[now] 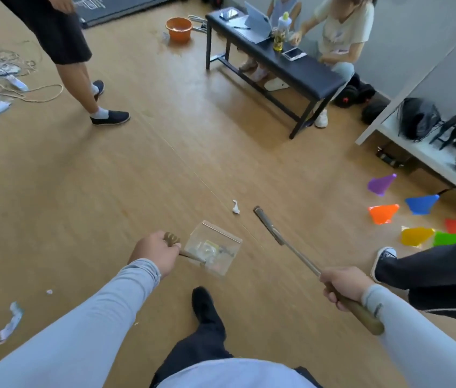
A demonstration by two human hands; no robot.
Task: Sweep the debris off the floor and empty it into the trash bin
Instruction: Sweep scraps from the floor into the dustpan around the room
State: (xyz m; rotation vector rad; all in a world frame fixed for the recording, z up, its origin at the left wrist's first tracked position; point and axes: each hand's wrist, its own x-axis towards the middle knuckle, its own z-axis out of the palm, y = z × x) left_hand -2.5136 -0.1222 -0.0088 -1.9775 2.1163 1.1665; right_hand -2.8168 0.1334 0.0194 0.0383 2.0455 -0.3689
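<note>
— Where was the debris at that moment?

— A crumpled white scrap [236, 207] lay on the wood floor [165, 169], just ahead of my clear dustpan [213, 247] and just left of the broom head [267, 225]. Some bits were already inside the pan — pale, see-through pieces I couldn't tell apart. More torn paper [10, 323] lay well off to my left, near my sleeve.

— And your hands?

— My left hand [155, 254] was curled around the dustpan's brown handle, the pan low over the floor. My right hand [343, 287] gripped the broom's handle [358, 313], fingers wrapped round it, the thin metal shaft running forward and left to the head.

— What stood around you?

— My own dark shoe [203, 303] was just behind the pan. To my right, another person's dark trouser leg and a white-toed sneaker [385, 260], close to my broom hand. Beyond that, coloured cones [417, 219] lay scattered on the floor beside a white shelf [431, 155] with black bags on it. Farther ahead, a black bench [274, 63] carrying a bottle, a tablet and phones, with two people seated behind it. An orange bucket [179, 29] stood left of the bench. A person in dark shorts [61, 37] stood at the far left, next to a tangle of cords [3, 68]. I could see no trash bin.
</note>
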